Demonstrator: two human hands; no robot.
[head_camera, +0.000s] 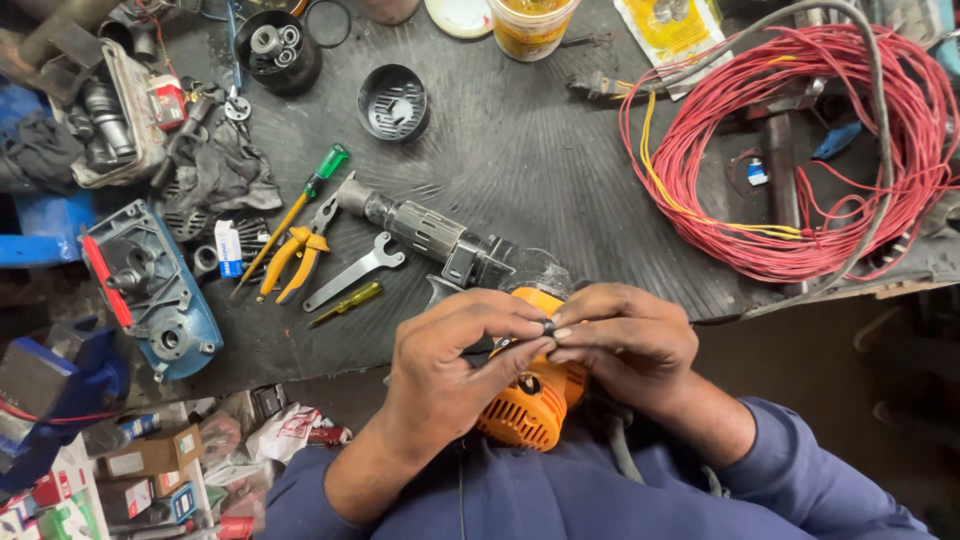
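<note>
Both hands meet over the orange drill (530, 405), which lies at the near edge of the black mat (520, 150) against the person's blue clothing. Left hand (450, 365) and right hand (625, 345) press their fingertips together on a small dark part (548, 328), pinched between them just above the drill's orange body; what kind of part it is cannot be told. From the drill a grey metal front section (430, 232) runs to the far left across the mat. Left of it lie a flat spanner (355, 272), orange-handled pliers (300, 255), a green-handled screwdriver (300, 205) and a small yellow screwdriver (345, 303). A blue housing (150, 290) rests at the left edge of the mat. A black vented cap (393, 102) sits on the far side of the mat. A coil of red wire (790, 150) lies to the far right.
</note>
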